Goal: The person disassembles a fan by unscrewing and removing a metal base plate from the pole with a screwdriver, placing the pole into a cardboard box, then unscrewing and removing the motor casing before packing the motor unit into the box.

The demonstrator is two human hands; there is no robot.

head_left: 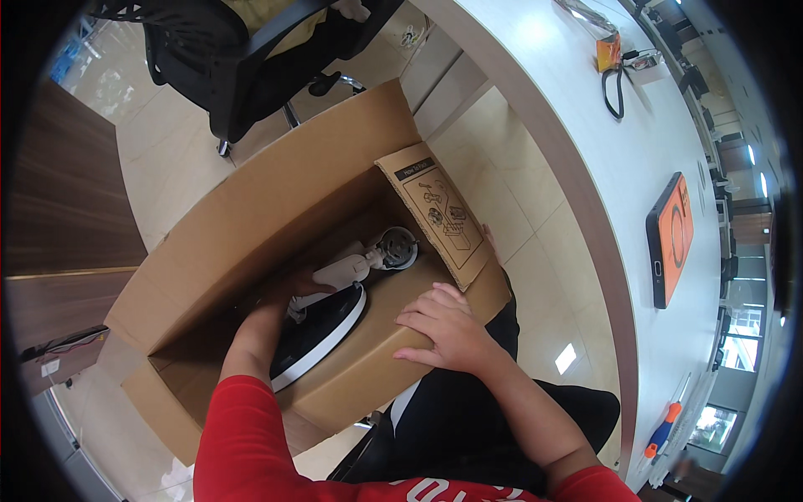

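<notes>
A large cardboard box (276, 188) stands before me with its flaps folded out. Inside lies a white jointed arm-like part (341, 272) with a round grey metallic end (397, 248). Beside it is a black rounded piece with a white rim (322, 328). Reaching down into the box, my left hand (299, 289) closes around the white part; some of its fingers are hidden in shadow. My right hand (447, 326) rests on the box's near side flap, fingers and thumb apart, below a smaller flap printed with line drawings (441, 216).
A curved white desk (577, 109) runs along the right, bearing an orange phone (672, 243), a screwdriver (663, 429) and a black strap loop (615, 92). Beyond the box is a black office chair with a seated person (276, 25). Dark wooden panels (67, 184) stand left.
</notes>
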